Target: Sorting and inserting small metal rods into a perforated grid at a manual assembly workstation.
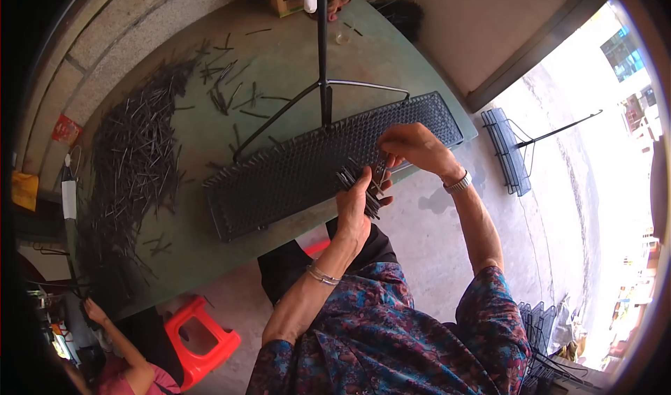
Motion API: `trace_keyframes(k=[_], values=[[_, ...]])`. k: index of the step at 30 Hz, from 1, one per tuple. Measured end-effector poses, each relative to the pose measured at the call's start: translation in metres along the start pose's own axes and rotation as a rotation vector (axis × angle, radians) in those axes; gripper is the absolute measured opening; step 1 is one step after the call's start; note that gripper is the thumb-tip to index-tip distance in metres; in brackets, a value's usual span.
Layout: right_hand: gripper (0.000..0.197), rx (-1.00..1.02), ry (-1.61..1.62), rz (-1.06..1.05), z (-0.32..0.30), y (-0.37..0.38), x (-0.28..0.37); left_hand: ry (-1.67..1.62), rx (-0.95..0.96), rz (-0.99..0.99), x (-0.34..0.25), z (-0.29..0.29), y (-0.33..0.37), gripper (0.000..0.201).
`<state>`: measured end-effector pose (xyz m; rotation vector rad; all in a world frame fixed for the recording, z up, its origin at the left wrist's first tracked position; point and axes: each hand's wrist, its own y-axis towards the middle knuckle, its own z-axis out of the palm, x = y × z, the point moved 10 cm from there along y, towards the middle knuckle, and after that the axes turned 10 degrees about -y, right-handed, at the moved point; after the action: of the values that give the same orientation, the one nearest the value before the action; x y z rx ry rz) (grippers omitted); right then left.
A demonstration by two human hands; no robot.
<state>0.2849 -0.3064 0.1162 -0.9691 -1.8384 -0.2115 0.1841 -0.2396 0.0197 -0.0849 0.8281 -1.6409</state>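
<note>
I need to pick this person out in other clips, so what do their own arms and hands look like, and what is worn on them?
Both forearms are bare. The left hand has thin silver-coloured bangles at the wrist. The right hand has a silver-coloured wristwatch with a metal band. Short sleeves of a patterned blouse in dark blue, teal and reddish purple cover the upper arms. No gloves or rings are visible.

A black rectangular mesh rack (328, 164) lies on a dull green desk (279, 67), beside a heap of dark grey metal pins (133, 157). A blue-and-maroon floral patterned shirt (391, 332) fills the foreground; a bright red plastic stool (199, 335) stands on grey concrete floor (433, 234).
</note>
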Motion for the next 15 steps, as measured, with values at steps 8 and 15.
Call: trace_keyframes(k=[8,15], values=[[0.017,-0.288,0.01,-0.096,-0.044,-0.006,0.011,-0.241,0.07,0.074,-0.011,0.019,0.011,0.032],[0.024,-0.537,0.203,-0.058,-0.065,-0.004,-0.018,-0.327,0.102,0.124,-0.02,0.018,0.02,0.027]])
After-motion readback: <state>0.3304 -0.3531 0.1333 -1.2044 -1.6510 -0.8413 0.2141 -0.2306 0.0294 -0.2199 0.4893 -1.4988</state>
